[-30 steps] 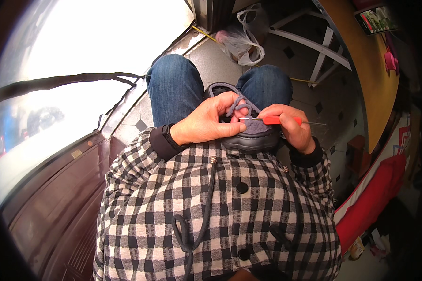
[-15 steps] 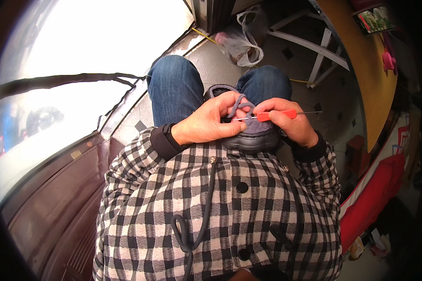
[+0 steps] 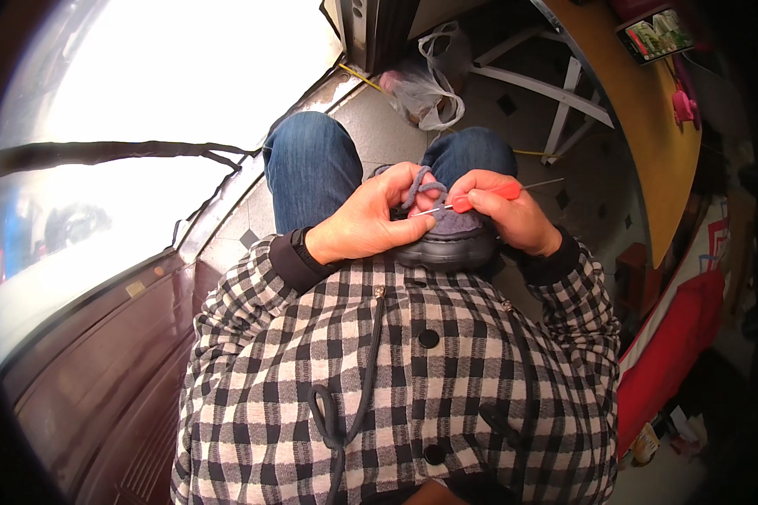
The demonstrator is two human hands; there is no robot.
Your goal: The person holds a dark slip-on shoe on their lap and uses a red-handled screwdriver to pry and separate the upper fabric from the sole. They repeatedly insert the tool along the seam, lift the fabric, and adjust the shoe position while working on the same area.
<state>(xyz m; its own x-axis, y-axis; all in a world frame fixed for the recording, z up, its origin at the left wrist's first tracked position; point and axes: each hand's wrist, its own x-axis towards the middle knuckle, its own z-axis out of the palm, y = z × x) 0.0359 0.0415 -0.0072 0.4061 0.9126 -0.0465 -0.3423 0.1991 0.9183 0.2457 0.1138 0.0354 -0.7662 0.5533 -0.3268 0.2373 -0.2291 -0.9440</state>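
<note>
A grey slipper-like shoe (image 3: 457, 221) with a thick dark sole lies in my lap, sole edge toward me. My left hand (image 3: 370, 217) is closed on its upper, thumb laid along the near side. Loops of thick grey yarn (image 3: 413, 188) stand up around the left fingers. Between thumb and fingers my right hand (image 3: 514, 215) pinches a red-handled crochet hook (image 3: 486, 195). Thin metal shafts stick out of both ends of the handle. The left shaft reaches across the shoe's upper to the left thumb; its very tip is hard to make out.
My jeans-covered knees (image 3: 313, 160) are beyond the hands. A clear plastic bag (image 3: 434, 94) rests on the tiled floor ahead, near a white metal frame (image 3: 547, 89). At the right a wooden tabletop (image 3: 648, 109) carries a phone (image 3: 655, 35). A glazed door (image 3: 118, 396) stands at the left.
The crochet hook has tilted, its right end rising and its left shaft slanting down toward the left thumb. My right hand has shifted slightly left and up. The left hand keeps its hold.
</note>
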